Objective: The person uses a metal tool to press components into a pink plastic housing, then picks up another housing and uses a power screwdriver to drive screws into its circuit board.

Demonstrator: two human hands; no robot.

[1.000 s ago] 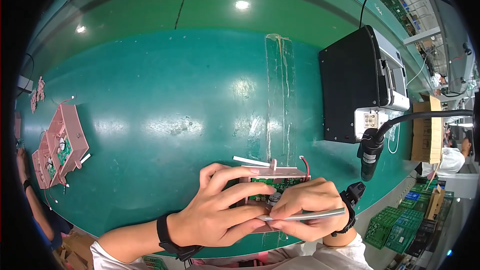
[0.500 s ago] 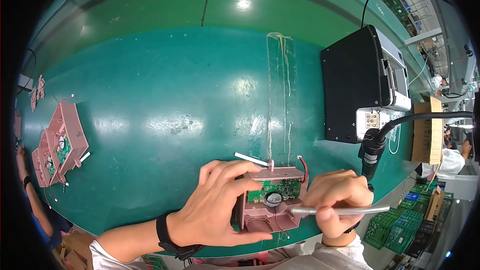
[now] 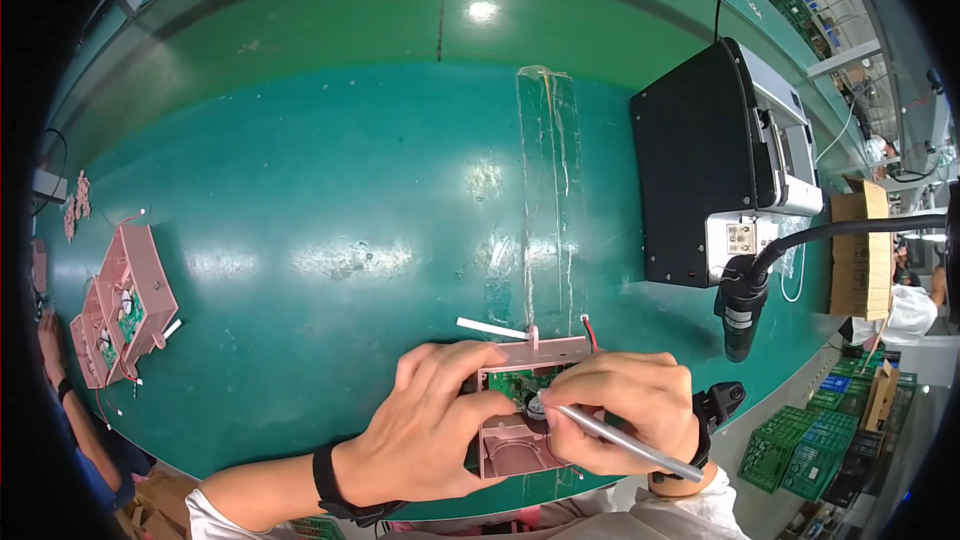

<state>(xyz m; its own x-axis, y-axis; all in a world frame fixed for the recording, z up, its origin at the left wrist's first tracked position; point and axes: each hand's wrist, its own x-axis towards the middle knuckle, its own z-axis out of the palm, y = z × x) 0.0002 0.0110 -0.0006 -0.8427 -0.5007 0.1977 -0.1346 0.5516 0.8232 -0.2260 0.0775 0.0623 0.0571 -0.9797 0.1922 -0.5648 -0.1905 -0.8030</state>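
A pink plastic housing [image 3: 505, 448] lies at the table's near edge, its open side up. My left hand [image 3: 425, 420] grips its left side, with the thumb and fingers along the rim. Inside sits a green circuit board [image 3: 507, 381], beside a small round part [image 3: 536, 406] with a dark rim. My right hand [image 3: 635, 410] is closed on a slim silver metal rod [image 3: 635, 447], which slants down to the right. The rod's upper end reaches the round part; whether it touches cannot be made out. The right fingers hide part of the board.
A black machine [image 3: 690, 170] stands at the right with a thick black cable [image 3: 860, 227]. Two joined pink housings [image 3: 150, 285] with boards lie at the left, near another person's arm [image 3: 80, 420]. Clear tape [image 3: 548, 190] runs along the green table. Green crates [image 3: 790, 450] stand lower right.
My right hand has moved left over the housing, and the rod has swung from nearly level to slanting. The left hand keeps its hold on the housing.
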